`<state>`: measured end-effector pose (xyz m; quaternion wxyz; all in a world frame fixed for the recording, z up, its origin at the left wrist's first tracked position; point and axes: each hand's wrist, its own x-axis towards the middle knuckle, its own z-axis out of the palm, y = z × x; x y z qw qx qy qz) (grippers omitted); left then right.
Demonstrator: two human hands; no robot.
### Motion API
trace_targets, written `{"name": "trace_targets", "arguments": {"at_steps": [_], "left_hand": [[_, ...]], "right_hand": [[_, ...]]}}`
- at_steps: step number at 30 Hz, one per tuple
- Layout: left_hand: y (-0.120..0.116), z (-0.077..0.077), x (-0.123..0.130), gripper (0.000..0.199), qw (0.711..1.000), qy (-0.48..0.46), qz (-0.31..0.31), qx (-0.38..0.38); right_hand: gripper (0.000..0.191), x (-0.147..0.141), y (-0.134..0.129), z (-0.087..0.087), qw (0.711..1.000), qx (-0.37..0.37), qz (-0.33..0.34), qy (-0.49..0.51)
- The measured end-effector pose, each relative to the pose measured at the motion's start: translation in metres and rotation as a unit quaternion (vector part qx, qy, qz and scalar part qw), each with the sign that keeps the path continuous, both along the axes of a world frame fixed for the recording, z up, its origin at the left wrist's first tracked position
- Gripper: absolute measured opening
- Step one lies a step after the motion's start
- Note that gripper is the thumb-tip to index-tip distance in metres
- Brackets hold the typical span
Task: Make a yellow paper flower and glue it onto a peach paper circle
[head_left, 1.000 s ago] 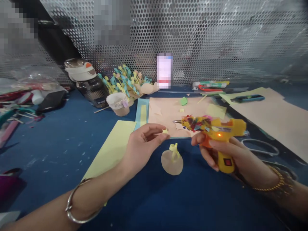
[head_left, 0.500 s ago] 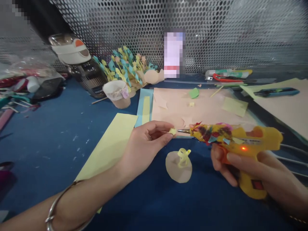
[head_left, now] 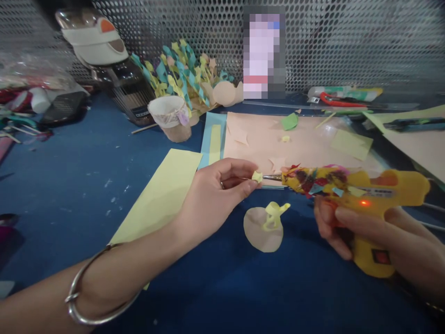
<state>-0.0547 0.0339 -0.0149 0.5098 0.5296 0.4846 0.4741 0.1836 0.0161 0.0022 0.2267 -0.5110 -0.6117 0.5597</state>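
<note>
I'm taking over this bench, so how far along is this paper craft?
Looks done: a cluster of teal and yellow paper sprays stands behind the cup. In hand: the left hand pinches a small yellow star on a thin stick, beside the glue gun in the right hand. Still to do: the tan paper disc carries only a yellow curl.
</note>
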Motion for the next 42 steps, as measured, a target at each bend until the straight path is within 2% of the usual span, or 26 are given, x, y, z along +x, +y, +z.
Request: {"name": "trace_targets", "arguments": {"at_steps": [11,16,21,28,32,37,42], "left_hand": [[-0.001,0.000,0.000,0.012,0.999,0.027,0.004,0.025],[0.000,0.001,0.001,0.011,0.999,0.027,0.004,0.023],[0.000,0.001,0.001,0.011,1.000,0.014,0.002,0.025],[0.000,0.000,0.000,0.011,1.000,0.010,0.000,0.025],[0.001,0.000,0.000,0.011,1.000,0.010,-0.003,0.027],[0.001,0.000,0.000,0.011,1.000,0.011,-0.007,0.024],[0.000,0.000,0.000,0.011,1.000,0.001,-0.011,0.022]], "right_hand": [[0.040,-0.003,0.000,0.002,0.999,-0.022,-0.025,-0.019],[0.040,0.000,0.001,0.001,1.000,-0.022,0.008,-0.016],[0.043,-0.006,-0.004,0.008,0.997,-0.048,-0.053,-0.042],[0.043,-0.008,-0.004,0.009,0.996,-0.056,-0.041,-0.054],[0.044,-0.005,-0.002,0.006,0.997,-0.043,-0.033,-0.052],[0.043,-0.003,0.002,0.000,0.999,0.035,0.003,-0.030],[0.042,-0.003,0.003,-0.002,0.999,0.041,0.007,-0.030]]}}
